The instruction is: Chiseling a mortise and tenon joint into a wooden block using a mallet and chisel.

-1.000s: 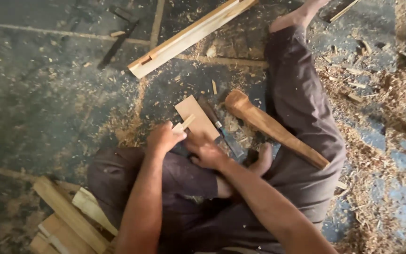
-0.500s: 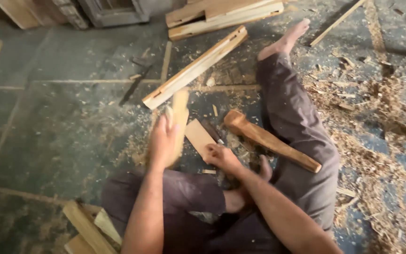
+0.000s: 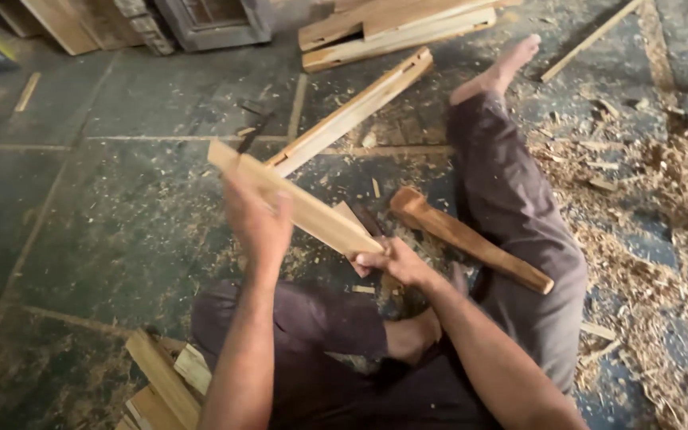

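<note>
The wood strip (image 3: 296, 203) is held tilted above the floor (image 3: 121, 231), over the person's lap. The left hand (image 3: 258, 223) is wrapped around its upper half; the right hand (image 3: 392, 261) is closed on its lower end. A wooden mallet (image 3: 467, 239) lies just right of the strip, a long batten (image 3: 352, 111) beyond it.

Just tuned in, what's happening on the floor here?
A person sits on a stone floor strewn with wood shavings. The left hand grips a flat wooden slat, held tilted above the lap, while the right hand steadies its lower end. A thick wooden mallet-like piece lies beside the right leg. A long notched board lies on the floor ahead, and more offcuts sit by the left knee.
</note>
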